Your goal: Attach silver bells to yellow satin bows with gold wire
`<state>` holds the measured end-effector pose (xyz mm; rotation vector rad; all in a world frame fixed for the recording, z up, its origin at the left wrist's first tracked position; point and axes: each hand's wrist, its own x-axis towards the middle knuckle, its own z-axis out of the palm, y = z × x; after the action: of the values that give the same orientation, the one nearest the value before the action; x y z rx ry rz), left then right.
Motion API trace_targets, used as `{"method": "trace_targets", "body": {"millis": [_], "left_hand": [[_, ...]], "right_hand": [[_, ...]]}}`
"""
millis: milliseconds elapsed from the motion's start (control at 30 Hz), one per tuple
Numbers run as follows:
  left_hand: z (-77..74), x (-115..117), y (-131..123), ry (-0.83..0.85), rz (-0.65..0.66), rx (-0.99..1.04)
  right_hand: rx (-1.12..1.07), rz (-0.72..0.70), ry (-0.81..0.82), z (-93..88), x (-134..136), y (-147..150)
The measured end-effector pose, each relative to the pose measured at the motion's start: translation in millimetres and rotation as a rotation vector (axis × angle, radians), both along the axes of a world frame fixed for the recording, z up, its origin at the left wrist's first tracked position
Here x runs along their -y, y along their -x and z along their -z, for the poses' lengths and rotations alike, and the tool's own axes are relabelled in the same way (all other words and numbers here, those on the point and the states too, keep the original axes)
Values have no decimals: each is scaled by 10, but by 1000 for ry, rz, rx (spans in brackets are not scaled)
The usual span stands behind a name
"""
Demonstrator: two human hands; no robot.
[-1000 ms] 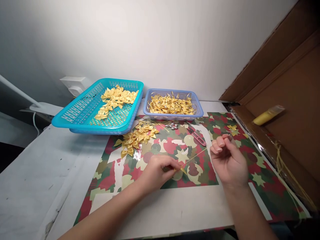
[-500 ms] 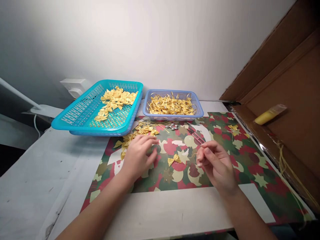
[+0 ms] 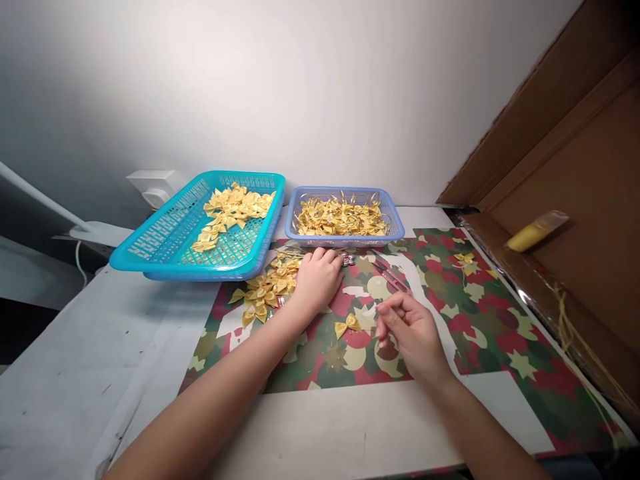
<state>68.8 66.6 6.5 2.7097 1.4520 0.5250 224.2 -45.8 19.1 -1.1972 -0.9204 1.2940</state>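
Observation:
My left hand [image 3: 320, 277] reaches over the gold ties [image 3: 291, 253], close beside the small silver beads [image 3: 349, 259]. Its fingers stretch forward and down, and the tips are partly hidden. My right hand [image 3: 413, 337] is closed in a pinch above the patterned sheet; what its fingertips hold is too small to make out. Just left of that hand, a single yellow ribbon bow [image 3: 348, 325] lies on the sheet. More yellow bows [image 3: 270, 283] are heaped beside my left wrist. Pink-handled scissors [image 3: 393, 275] rest beyond my right hand.
At the back left stands a turquoise basket [image 3: 125, 261] with yellow bows inside. A purple-blue basket [image 3: 345, 240] beside it is full of bows with gold ties. Along the right runs a cardboard wall [image 3: 575, 153], where a yellow tube [image 3: 536, 231] and loose yellow threads [image 3: 567, 327] show.
My left hand has moved forward and right, from beside the bow heap to the gold ties and beads. My pinched right hand has shifted slightly left, nearer the single bow.

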Motion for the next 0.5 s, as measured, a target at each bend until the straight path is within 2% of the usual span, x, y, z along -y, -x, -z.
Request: {"method": "trace_targets", "body": {"millis": [133, 267, 400, 500], "left_hand": [[44, -182, -18, 46, 2, 76], [68, -210, 109, 95, 22, 229], [-16, 9, 178, 141, -22, 456], [-69, 319, 196, 304, 5, 617]], "right_hand": [[27, -38, 44, 32, -17, 42], [11, -65, 15, 56, -40, 89], [20, -56, 5, 63, -48, 112], [69, -45, -12, 59, -30, 106]]}}
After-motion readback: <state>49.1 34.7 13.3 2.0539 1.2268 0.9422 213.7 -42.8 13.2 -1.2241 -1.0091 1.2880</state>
